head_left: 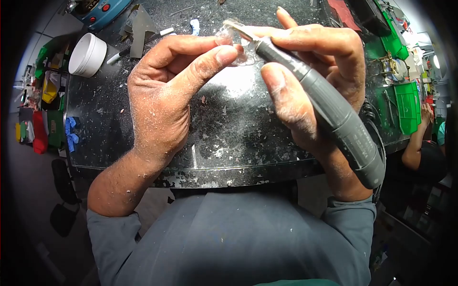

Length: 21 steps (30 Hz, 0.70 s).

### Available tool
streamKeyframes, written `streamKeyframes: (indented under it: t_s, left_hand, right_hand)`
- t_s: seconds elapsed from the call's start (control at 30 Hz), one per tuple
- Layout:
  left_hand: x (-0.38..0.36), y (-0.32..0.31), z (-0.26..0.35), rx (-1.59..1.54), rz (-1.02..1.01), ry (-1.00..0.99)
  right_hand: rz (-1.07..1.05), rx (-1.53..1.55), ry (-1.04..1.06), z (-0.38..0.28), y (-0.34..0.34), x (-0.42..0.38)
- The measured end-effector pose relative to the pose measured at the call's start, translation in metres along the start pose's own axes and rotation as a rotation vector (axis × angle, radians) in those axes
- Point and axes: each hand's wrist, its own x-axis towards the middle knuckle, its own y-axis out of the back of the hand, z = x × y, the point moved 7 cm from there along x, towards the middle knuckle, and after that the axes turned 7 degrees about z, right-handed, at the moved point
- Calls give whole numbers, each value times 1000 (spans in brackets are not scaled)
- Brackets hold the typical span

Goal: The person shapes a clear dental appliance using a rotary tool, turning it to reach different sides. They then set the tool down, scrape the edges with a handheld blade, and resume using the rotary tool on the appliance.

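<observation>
My left hand [164,93] pinches a small clear plastic piece [223,35] between thumb and fingers, near the far side of the black bench. A dark grey rotary handpiece [336,107] lies slanted in my right hand [329,45], gripped between thumb and fingers. Its metal tip reaches the clear piece from the right; whether it touches cannot be made out. More of the clear plastic shows just below my left fingertips. White dust covers both hands.
White dust and flakes lie across the black bench [229,138]. A white tub [88,55], a marker [118,56], grey sandpaper [140,35] and a blue machine [102,12] stand left. Green bins [407,107] are right, with another person's arm [416,138] beyond.
</observation>
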Motion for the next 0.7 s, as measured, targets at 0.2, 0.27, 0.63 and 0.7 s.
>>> streamKeyframes:
  t_s: [0.2, 0.27, 0.63, 0.7]
  left_hand:
    - [-1, -1, 1, 17, 4, -36]
    - [0, -1, 3, 35, -4, -64]
    - [-1, -1, 7, 139, 2, -132]
    - [0, -1, 7, 124, 6, -124]
  right_hand:
    - [-66, -8, 21, 0, -2, 3]
    - [-83, -9, 28, -1, -3, 3]
    - [-212, 3, 3, 8, -1, 10]
    - [-217, 0, 5, 7, -2, 9]
